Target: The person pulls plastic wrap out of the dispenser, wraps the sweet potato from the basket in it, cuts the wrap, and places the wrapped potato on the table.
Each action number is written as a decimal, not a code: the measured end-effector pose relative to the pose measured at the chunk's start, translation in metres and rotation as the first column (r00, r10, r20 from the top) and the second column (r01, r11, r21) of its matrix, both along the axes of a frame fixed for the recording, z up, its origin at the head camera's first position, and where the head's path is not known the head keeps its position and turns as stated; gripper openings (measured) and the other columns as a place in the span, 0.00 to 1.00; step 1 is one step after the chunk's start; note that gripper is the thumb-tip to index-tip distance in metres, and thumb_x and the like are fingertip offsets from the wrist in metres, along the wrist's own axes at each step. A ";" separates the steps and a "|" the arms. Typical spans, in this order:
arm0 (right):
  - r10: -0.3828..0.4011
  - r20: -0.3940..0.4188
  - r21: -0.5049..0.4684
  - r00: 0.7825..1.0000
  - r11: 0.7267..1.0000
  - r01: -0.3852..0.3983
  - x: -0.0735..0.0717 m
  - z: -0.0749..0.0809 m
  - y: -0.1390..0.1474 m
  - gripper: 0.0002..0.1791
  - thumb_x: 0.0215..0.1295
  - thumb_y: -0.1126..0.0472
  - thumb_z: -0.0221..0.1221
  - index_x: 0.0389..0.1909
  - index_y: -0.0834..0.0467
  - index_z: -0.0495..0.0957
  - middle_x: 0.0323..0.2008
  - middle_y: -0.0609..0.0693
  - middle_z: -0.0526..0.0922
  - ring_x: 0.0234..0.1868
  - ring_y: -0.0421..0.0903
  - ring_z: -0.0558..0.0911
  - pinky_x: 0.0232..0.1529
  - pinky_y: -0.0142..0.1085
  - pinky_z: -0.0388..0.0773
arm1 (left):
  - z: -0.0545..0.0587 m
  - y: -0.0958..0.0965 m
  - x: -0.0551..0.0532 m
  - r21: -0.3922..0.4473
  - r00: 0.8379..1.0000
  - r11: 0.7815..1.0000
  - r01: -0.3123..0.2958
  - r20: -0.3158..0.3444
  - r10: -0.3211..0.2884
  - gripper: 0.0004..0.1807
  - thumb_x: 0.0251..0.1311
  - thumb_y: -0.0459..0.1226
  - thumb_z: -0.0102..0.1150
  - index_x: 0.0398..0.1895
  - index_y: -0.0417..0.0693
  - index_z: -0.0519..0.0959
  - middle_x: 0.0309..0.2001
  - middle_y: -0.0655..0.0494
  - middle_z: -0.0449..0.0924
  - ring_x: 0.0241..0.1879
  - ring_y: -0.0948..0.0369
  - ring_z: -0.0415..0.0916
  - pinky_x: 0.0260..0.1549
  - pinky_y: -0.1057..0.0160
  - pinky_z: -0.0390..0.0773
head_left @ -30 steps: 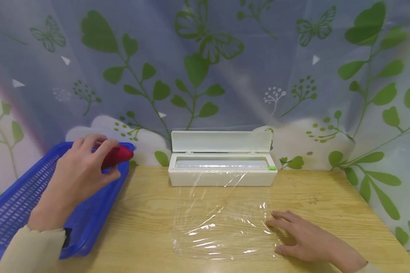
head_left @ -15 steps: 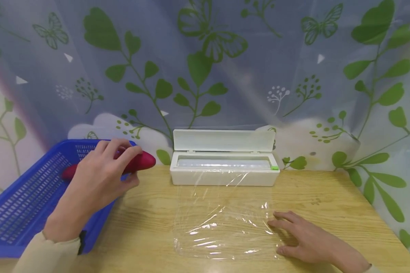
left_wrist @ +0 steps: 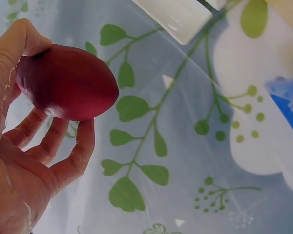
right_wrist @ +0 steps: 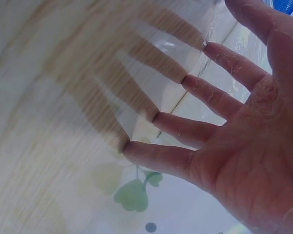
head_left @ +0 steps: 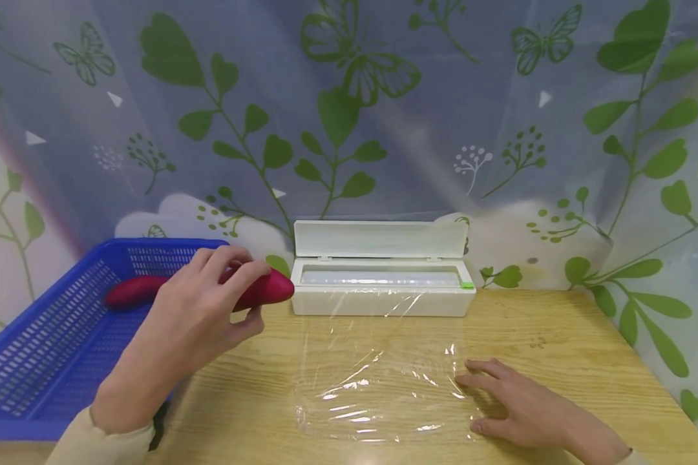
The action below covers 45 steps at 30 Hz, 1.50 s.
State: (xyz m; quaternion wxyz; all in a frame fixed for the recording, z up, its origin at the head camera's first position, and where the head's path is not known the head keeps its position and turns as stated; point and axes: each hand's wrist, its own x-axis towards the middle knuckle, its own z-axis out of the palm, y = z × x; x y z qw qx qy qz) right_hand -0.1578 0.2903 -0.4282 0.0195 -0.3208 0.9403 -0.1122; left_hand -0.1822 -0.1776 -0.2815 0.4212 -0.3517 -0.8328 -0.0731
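My left hand (head_left: 192, 316) holds a dark red, tapered sweet potato (head_left: 267, 289) between thumb and fingers, above the table just past the blue basket's right side. In the left wrist view the sweet potato's (left_wrist: 71, 83) rounded end sticks out of the grip. A sheet of clear cling film (head_left: 378, 387) lies on the table, drawn out of a white dispenser box (head_left: 384, 303) with its lid raised. My right hand (head_left: 523, 407) rests at the film's right edge, fingers spread; in the right wrist view its fingertips (right_wrist: 158, 117) touch the tabletop.
A blue plastic basket (head_left: 41, 429) stands at the left, with another red sweet potato (head_left: 134, 290) in it, partly hidden by my left hand. A green cutter (head_left: 467, 285) sits at the dispenser's right end. Behind the table hangs a leaf-patterned cloth (head_left: 384, 161).
My left hand has carried the sweet potato rightward and slightly down, out from over the basket, uncovering the second one. My right hand has stayed by the film.
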 end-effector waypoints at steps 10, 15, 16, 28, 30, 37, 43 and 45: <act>0.008 0.038 -0.017 0.999 1.000 -0.007 0.000 0.000 0.000 0.35 0.66 0.36 0.63 0.69 0.49 0.73 0.68 0.61 0.73 0.64 0.65 0.76 0.52 0.62 0.80 | -0.014 0.021 0.005 0.021 0.997 0.998 0.055 0.060 -0.056 0.25 0.42 0.36 0.69 0.50 0.48 0.81 0.45 0.47 0.80 0.42 0.48 0.78 0.32 0.52 0.83; 0.009 0.067 -0.020 0.998 1.000 -0.008 0.000 0.002 -0.001 0.36 0.67 0.35 0.62 0.70 0.49 0.72 0.69 0.61 0.72 0.64 0.66 0.76 0.52 0.62 0.80 | -0.023 0.028 0.002 0.018 0.996 0.999 0.047 0.070 -0.048 0.25 0.43 0.37 0.69 0.50 0.50 0.81 0.46 0.48 0.81 0.41 0.50 0.79 0.29 0.53 0.83; 0.007 0.061 -0.017 0.998 1.000 -0.006 0.000 0.002 -0.001 0.36 0.67 0.35 0.62 0.70 0.48 0.72 0.69 0.61 0.72 0.64 0.65 0.76 0.52 0.62 0.80 | -0.025 0.029 0.001 0.018 0.996 0.999 0.043 0.074 -0.044 0.25 0.43 0.37 0.69 0.51 0.50 0.81 0.46 0.48 0.81 0.41 0.50 0.79 0.28 0.53 0.83; 0.007 0.041 -0.014 0.999 1.000 -0.006 0.001 0.002 0.000 0.35 0.67 0.35 0.62 0.70 0.47 0.72 0.69 0.60 0.73 0.65 0.64 0.76 0.53 0.61 0.80 | -0.046 0.051 -0.012 0.018 0.984 0.996 0.088 0.153 -0.090 0.26 0.44 0.37 0.71 0.51 0.50 0.80 0.45 0.49 0.81 0.39 0.53 0.78 0.35 0.58 0.82; 0.006 0.032 -0.011 0.999 1.000 -0.006 0.001 0.002 -0.001 0.35 0.67 0.35 0.62 0.70 0.47 0.72 0.69 0.59 0.73 0.65 0.64 0.76 0.53 0.61 0.80 | -0.050 0.055 -0.014 0.008 0.982 0.996 0.086 0.167 -0.087 0.26 0.44 0.38 0.72 0.52 0.51 0.80 0.45 0.50 0.81 0.40 0.54 0.78 0.35 0.59 0.84; 0.005 0.026 -0.013 1.000 1.000 -0.005 0.001 0.002 0.000 0.35 0.66 0.35 0.62 0.69 0.48 0.73 0.68 0.59 0.73 0.65 0.65 0.76 0.53 0.61 0.80 | -0.066 0.080 -0.019 -0.068 0.965 0.995 0.074 0.258 -0.054 0.28 0.44 0.41 0.71 0.53 0.56 0.78 0.45 0.56 0.79 0.39 0.57 0.78 0.30 0.63 0.82; 0.008 0.022 -0.021 1.000 1.000 -0.007 0.001 0.002 -0.001 0.35 0.66 0.36 0.63 0.69 0.49 0.73 0.68 0.61 0.74 0.65 0.67 0.76 0.54 0.64 0.78 | -0.081 0.102 -0.022 -0.129 0.920 0.988 0.086 0.390 -0.029 0.29 0.47 0.42 0.71 0.56 0.58 0.76 0.47 0.56 0.79 0.42 0.58 0.77 0.31 0.62 0.81; 0.005 0.018 -0.018 1.000 1.000 -0.005 0.001 0.002 -0.001 0.35 0.65 0.36 0.64 0.69 0.48 0.73 0.68 0.61 0.74 0.65 0.67 0.76 0.55 0.64 0.78 | -0.086 0.108 -0.024 -0.142 0.911 0.985 0.096 0.411 -0.030 0.29 0.47 0.42 0.71 0.56 0.59 0.76 0.47 0.56 0.79 0.42 0.58 0.77 0.30 0.63 0.81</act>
